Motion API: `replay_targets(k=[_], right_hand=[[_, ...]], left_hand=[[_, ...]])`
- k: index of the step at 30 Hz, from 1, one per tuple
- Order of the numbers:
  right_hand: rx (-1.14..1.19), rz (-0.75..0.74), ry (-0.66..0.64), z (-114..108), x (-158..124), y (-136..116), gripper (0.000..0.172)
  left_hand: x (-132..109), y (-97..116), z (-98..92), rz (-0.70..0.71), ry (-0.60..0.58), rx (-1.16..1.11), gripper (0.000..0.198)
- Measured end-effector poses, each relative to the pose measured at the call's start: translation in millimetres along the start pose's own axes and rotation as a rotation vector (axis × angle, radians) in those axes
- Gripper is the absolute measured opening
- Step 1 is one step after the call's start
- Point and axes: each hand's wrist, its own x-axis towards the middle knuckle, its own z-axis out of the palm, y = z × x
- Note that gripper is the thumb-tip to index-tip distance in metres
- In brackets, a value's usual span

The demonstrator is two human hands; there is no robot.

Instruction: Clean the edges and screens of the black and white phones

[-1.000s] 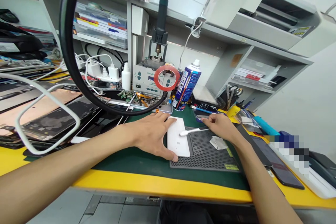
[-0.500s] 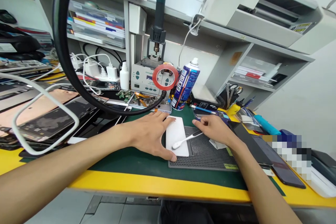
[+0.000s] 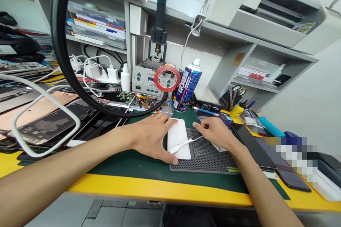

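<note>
A white phone back cover [image 3: 178, 136] lies flat on the left part of a grey perforated mat [image 3: 207, 158]. My left hand [image 3: 151, 136] clamps the cover from its left side, fingers on its top corner and thumb at its lower edge. My right hand [image 3: 215, 131] pinches a thin tool with a white brush-like tip [image 3: 183, 144]. That tip touches the cover near its lower left corner, close to my left thumb. A crumpled white wipe [image 3: 218, 147] peeks out from under my right hand.
A blue spray can [image 3: 187, 86], a red tape ring [image 3: 167, 78] and a grey station [image 3: 149, 78] stand behind the mat. Phone screens [image 3: 50, 120] and white cables lie stacked left. A thick black hose [image 3: 66, 64] arcs overhead. Dark phones [image 3: 271, 152] lie right, on the yellow table [image 3: 160, 187].
The tool's white tip has slid down and left across the cover, from its right middle to its lower left corner. My right hand followed leftward. The left hand stayed on the cover.
</note>
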Motion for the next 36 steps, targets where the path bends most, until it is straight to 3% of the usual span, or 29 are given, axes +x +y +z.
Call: replay_targets(k=[2,6,8,10,14,17,20,27,33,36], right_hand=[[-0.030,0.016,0.041,1,0,-1,0.057],[-0.198,0.196,0.284,-1,3,6,0.058],[-0.237,0.257,0.332,-3,3,9,0.058],[-0.186,0.225,0.283,-3,3,8,0.059],[0.021,0.061,0.036,-1,0,-2,0.062],[0.081,0.036,-0.044,-1,-1,-7,0.062],[0.025,0.076,-0.028,-2,0,-4,0.064],[-0.231,0.283,0.186,-1,4,12,0.068],[-0.070,0.117,0.055,2,3,1,0.066],[-0.084,0.113,0.040,1,3,-3,0.066]], left_hand=[[0,0,-0.2,0.005,0.002,0.001,0.124],[0,0,-1.0,0.005,-0.003,-0.009,0.125],[0,-1,-1.1,0.002,-0.002,-0.012,0.126],[0,-1,-0.8,0.000,0.002,-0.011,0.128],[0,-1,-0.5,0.007,0.002,-0.015,0.128],[0,-1,-0.2,0.009,0.011,-0.022,0.127],[0,-2,0.9,0.013,0.012,-0.022,0.128],[0,-3,2.3,0.019,0.028,0.005,0.127],[0,-1,1.1,0.022,0.032,-0.001,0.125],[0,-1,1.5,0.025,0.026,-0.004,0.125]])
